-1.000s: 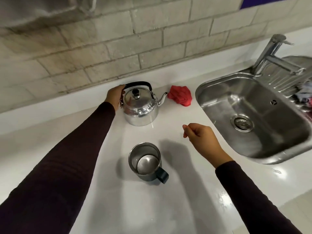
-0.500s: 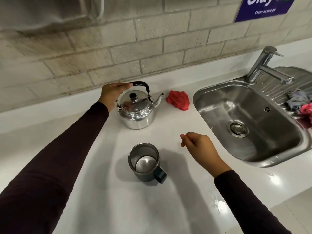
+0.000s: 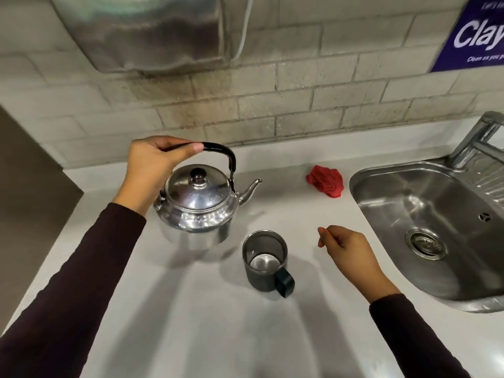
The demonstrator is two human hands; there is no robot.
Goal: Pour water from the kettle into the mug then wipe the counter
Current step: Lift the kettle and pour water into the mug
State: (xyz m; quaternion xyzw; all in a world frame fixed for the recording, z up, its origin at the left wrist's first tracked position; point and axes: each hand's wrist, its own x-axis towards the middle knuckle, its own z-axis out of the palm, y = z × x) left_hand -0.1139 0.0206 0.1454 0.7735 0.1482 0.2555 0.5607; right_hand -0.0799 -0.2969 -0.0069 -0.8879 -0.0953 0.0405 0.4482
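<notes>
So far nothing is poured: left hand (image 3: 152, 170) fingers (image 3: 191, 148) wrap the kettle (image 3: 196, 205) handle, kettle hanging below them. Right hand (image 3: 351, 252) fingers curl loosely, empty, just right of the dry-looking mug (image 3: 266, 261). Cloth (image 3: 326, 181) lies beyond; bench (image 3: 191, 323) unwiped.

Pale brick wall (image 3: 272, 85) carries a purple sign (image 3: 474, 34) beside a steel sink (image 3: 381, 214).

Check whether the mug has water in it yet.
Empty, as far as shows: the mug stands upright and its bare metal bottom is visible. The kettle is level, not pouring.
</notes>
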